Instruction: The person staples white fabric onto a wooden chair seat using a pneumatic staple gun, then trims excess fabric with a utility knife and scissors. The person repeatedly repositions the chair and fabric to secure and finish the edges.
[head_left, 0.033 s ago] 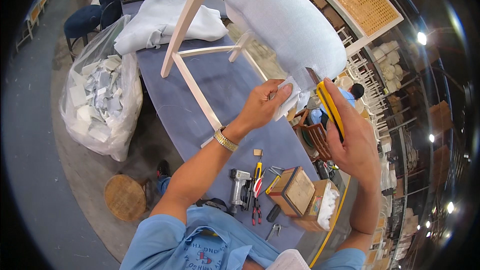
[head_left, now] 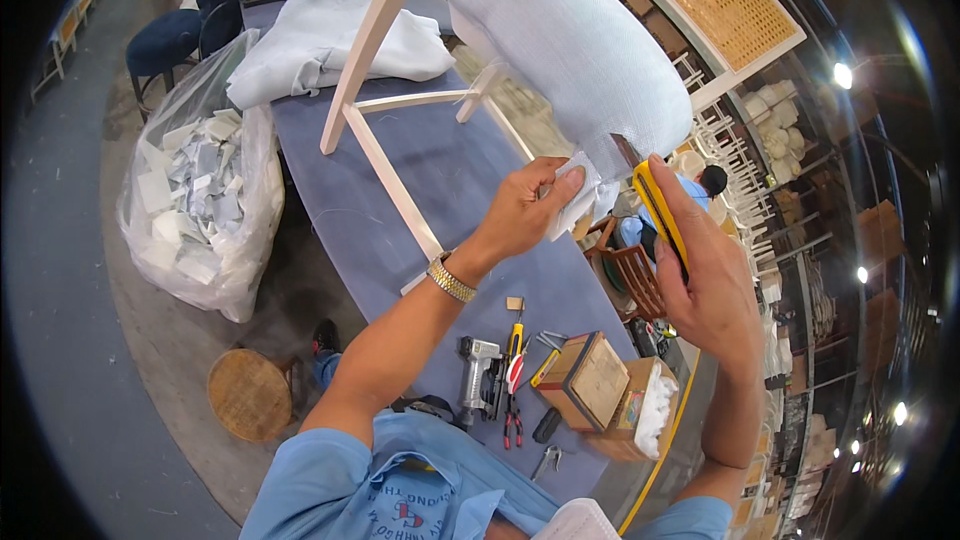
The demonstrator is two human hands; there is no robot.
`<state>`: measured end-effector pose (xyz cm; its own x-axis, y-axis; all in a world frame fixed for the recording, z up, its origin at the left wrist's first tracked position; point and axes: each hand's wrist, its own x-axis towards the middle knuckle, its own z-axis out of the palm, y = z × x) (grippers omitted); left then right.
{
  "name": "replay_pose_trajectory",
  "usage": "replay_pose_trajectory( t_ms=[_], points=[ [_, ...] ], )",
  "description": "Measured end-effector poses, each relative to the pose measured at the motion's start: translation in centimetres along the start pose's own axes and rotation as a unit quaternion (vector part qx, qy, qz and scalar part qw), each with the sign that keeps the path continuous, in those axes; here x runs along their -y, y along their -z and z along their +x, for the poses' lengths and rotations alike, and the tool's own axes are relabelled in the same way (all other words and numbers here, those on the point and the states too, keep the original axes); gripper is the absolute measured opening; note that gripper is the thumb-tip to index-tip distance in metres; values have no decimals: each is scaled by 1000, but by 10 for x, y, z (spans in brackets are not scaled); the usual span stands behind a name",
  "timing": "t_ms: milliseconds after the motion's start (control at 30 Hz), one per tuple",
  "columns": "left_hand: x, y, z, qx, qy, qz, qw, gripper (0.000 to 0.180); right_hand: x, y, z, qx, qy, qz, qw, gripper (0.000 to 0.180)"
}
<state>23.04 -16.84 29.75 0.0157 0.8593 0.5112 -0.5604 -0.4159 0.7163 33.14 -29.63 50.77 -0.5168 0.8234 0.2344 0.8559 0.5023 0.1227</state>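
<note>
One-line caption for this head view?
Left hand pinches white fabric at chair seat; right hand holds yellow utility knife against it, above blue workbench.

Single head-worn fisheye view, looking steeply down from above, close over workbench [head_left: 440, 190]; edges bend toward rim.

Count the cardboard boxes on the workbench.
2. A closed brown cardboard box lies near the bench's right edge; an open box with white contents sits right beside it. Others may be hidden behind the arms.
</note>
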Motion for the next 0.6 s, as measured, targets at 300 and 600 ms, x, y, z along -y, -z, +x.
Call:
replay_pose_trajectory(
  t_ms=[300,600],
  points=[
    [-3,5,8,28,-10,0,1000,36,1,-17,7,21,-2,-136,990,66],
    [2,2,8,16,-37,-8,999,35,8,-29,7,10,33,-257,966,72]
  ],
)
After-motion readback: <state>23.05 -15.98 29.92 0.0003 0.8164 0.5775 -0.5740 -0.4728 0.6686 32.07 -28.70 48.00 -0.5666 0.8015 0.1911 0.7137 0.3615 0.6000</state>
